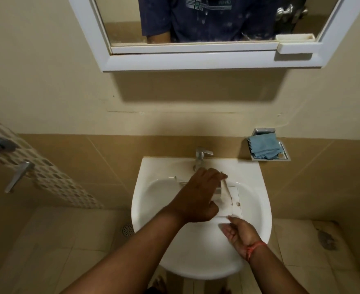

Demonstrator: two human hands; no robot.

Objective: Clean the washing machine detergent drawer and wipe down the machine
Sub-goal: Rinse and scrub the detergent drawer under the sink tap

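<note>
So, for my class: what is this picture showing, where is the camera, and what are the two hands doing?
One picture, from a camera worn on a person's head, looking down at a white sink in a bathroom. There is no machine here, only bare hands. The left hand reaches over a white plastic drawer lying in the basin under the tap. The right hand touches the drawer's near edge. A blue cloth lies in a metal dish on the wall. The mirror above reflects the person's shirt.

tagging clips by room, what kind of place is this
Most likely a home bathroom: a white wall-hung basin with a tap, a framed mirror above it, and a tiled wall.
</note>
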